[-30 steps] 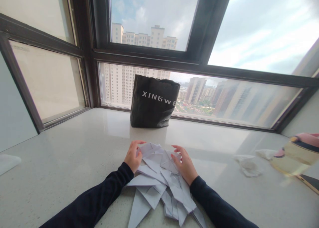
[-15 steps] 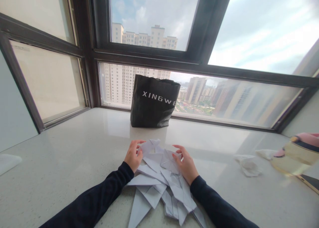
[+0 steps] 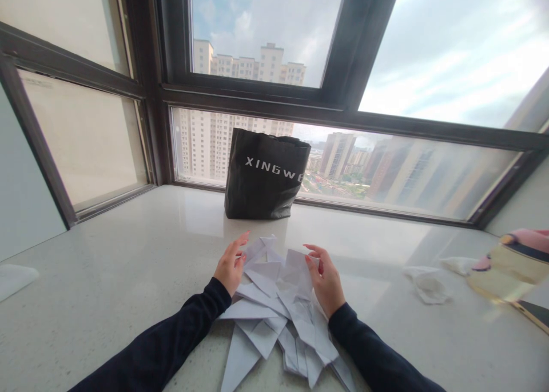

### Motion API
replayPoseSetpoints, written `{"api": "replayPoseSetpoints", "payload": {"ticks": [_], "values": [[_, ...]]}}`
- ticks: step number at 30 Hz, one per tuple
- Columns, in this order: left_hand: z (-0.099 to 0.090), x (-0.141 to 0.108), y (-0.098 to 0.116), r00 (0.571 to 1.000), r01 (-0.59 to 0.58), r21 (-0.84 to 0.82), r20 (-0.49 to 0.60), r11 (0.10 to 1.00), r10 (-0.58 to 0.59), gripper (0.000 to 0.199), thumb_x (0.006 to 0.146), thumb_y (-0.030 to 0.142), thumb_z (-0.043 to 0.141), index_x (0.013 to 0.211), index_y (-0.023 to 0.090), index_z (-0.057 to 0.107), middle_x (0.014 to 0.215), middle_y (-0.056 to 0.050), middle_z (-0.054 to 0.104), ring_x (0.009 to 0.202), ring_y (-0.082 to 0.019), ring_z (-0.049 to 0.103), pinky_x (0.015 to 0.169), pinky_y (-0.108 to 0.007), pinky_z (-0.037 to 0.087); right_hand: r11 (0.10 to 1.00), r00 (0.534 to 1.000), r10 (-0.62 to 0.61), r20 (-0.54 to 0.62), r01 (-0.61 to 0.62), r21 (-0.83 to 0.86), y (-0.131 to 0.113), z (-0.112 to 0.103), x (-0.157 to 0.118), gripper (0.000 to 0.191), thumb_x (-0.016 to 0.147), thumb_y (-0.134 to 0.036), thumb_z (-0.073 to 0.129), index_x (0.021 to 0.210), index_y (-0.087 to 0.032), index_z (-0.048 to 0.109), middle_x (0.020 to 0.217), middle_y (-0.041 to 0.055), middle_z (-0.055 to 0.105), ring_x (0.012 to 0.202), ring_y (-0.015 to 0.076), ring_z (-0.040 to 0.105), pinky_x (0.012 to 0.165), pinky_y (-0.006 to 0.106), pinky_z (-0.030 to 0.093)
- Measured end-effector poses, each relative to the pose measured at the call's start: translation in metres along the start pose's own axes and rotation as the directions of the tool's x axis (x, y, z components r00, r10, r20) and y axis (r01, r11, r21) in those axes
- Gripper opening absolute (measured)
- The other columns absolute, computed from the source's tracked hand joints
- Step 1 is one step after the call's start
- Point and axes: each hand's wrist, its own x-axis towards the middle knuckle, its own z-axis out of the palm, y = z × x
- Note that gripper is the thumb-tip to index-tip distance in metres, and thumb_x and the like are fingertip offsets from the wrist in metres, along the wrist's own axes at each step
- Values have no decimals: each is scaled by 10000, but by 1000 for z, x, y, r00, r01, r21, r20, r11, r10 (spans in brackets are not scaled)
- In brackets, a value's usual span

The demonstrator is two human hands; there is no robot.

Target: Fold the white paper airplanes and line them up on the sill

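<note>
A loose pile of folded white papers (image 3: 261, 309) lies on the pale speckled counter (image 3: 141, 266), spreading toward the near edge of the view. At the pile's far left side, my left hand (image 3: 231, 265) has its fingers apart, beside a folded paper (image 3: 259, 248). My right hand (image 3: 325, 278) is at the far right side, its thumb and fingers at the edge of another folded paper (image 3: 297, 269), which is slightly raised. The fingers of my right hand are partly bent.
A black bag (image 3: 266, 175) stands upright by the window. Crumpled white tissue (image 3: 429, 286), a pink and cream item (image 3: 510, 263) and a dark flat object (image 3: 534, 313) are at the right. Something white (image 3: 16, 280) lies at the far left.
Both hands' fingers have lifted slightly. My right hand has shifted a little to the right, and the folded paper by it has tilted up.
</note>
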Motion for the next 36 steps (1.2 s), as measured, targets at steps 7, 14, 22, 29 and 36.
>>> {"api": "replayPoseSetpoints", "payload": {"ticks": [7, 14, 22, 29, 36], "values": [[0, 0, -1, 996, 25, 31, -89, 999, -22, 451, 722, 75, 382, 1163, 166, 395, 921, -67, 502, 841, -169, 495, 669, -282, 472, 994, 1000, -3, -15, 5, 106, 7, 2, 0, 277, 800, -281, 378, 1045, -186, 465, 903, 58, 485, 680, 139, 515, 615, 282, 436], [-3, 5, 0, 969, -49, 114, -234, 992, 75, 333, 770, 173, 393, 1087, 120, 480, 849, -65, 462, 777, -172, 488, 759, -345, 431, 992, 986, -123, -116, 124, 2, 6, -1, 3, 248, 791, -190, 321, 933, -185, 524, 933, 78, 477, 883, 197, 469, 790, 373, 392], [-5, 6, -4, 957, -36, 190, -275, 981, 88, 301, 805, 213, 364, 1014, 104, 551, 854, -81, 439, 824, -192, 479, 778, -358, 428, 969, 982, -165, -90, 144, -202, 2, -2, 3, 340, 665, -84, 315, 868, -198, 564, 895, 60, 517, 935, 214, 439, 837, 411, 303], [-5, 3, 4, 956, -153, 194, -219, 969, 195, 198, 802, 185, 417, 894, 135, 585, 868, -70, 418, 827, -182, 476, 743, -337, 443, 977, 985, -150, -86, 135, -164, 1, -1, 3, 237, 734, -204, 394, 918, -199, 543, 921, 60, 554, 922, 218, 459, 830, 399, 311], [-5, -3, 16, 931, -341, 314, -18, 886, 365, 272, 786, 98, 451, 944, 240, 621, 914, -50, 450, 843, -174, 438, 790, -335, 372, 997, 987, -40, 153, 29, 71, -13, 0, -3, 331, 835, -402, 327, 1060, -206, 469, 621, -7, 585, 644, 164, 541, 691, 314, 378]]}}
